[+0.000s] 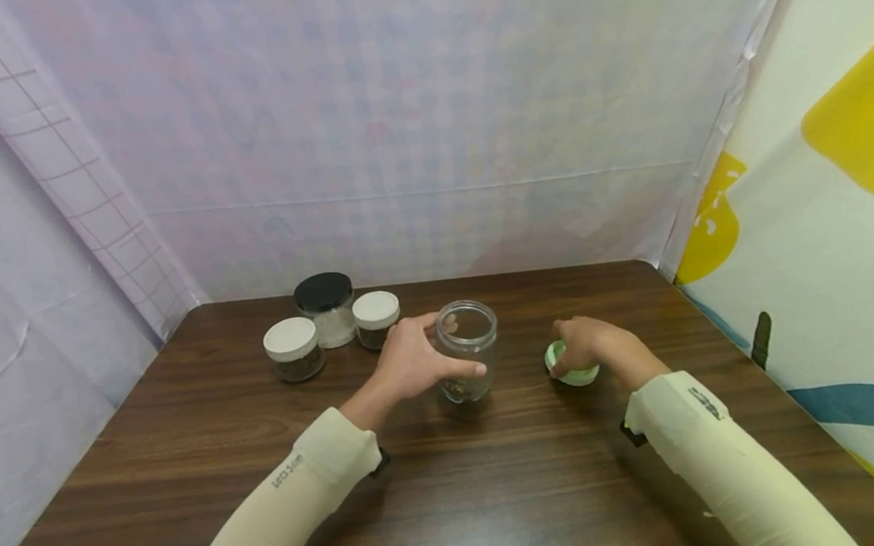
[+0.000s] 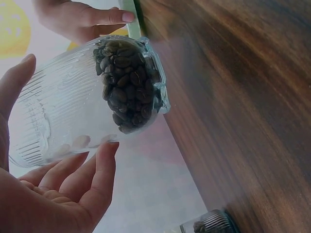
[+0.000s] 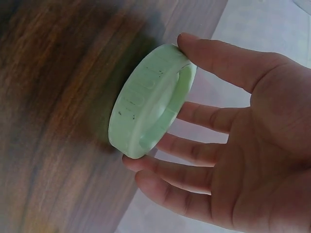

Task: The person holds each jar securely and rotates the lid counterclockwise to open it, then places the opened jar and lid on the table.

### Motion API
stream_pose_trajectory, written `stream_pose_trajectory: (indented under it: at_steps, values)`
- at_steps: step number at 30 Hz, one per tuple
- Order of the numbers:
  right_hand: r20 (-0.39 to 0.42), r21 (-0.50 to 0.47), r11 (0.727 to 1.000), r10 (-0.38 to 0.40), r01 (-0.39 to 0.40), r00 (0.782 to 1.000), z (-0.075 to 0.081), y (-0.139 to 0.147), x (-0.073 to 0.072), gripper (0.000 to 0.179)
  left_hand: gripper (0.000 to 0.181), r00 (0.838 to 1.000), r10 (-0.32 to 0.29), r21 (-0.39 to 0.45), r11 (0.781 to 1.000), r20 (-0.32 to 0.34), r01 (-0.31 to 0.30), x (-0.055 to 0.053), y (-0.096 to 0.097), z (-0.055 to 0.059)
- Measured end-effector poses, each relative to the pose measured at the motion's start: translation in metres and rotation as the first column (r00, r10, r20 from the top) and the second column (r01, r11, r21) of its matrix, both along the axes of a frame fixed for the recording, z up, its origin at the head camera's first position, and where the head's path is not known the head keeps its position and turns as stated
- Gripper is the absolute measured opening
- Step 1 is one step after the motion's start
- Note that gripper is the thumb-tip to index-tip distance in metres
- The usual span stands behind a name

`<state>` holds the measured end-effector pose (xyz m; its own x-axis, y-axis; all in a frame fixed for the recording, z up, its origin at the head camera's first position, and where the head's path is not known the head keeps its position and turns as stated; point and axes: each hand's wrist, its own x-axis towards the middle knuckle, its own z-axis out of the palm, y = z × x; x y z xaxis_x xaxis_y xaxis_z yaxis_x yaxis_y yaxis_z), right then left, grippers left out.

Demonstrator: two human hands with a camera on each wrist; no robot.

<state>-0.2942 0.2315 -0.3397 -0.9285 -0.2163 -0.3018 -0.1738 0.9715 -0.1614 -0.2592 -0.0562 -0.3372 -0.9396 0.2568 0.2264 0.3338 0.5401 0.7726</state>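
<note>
My left hand (image 1: 415, 359) is around a clear glass jar (image 1: 468, 346), with the thumb on its near side and the fingers reaching behind. The jar is upright and uncovered, its mouth ringed by screw ridges. Dark coffee beans (image 2: 127, 85) fill its lower part in the left wrist view. To the right, my right hand (image 1: 590, 343) holds a pale green lid (image 3: 138, 104) by its rim, thumb on one side and fingertips on the opposite. The lid's hollow side faces up toward the palm. Whether its whole underside touches the table cannot be told.
Left of the glass jar stand two small white-lidded jars (image 1: 293, 349) with dark contents, and a larger jar with a black lid (image 1: 324, 292) and pale contents. The brown wooden table (image 1: 450, 489) ends at a cloth backdrop (image 1: 399, 142).
</note>
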Motion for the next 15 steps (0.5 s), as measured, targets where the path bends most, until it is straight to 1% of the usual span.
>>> stream_pose_trajectory:
  at_steps: [3, 15]
  values:
    - [-0.003, 0.0, 1.0, 0.003, -0.003, 1.0, -0.0014, 0.0001, 0.0005, 0.068, 0.071, 1.0, 0.0, 0.001, 1.0, 0.002, 0.0, -0.0001, -0.0001, 0.0005]
    - [-0.012, 0.017, 1.0, 0.009, -0.009, 1.0, -0.0048, 0.0006, 0.0008, 0.071, 0.079, 1.0, -0.003, 0.013, 1.0, 0.019, 0.003, -0.0002, -0.0024, 0.002]
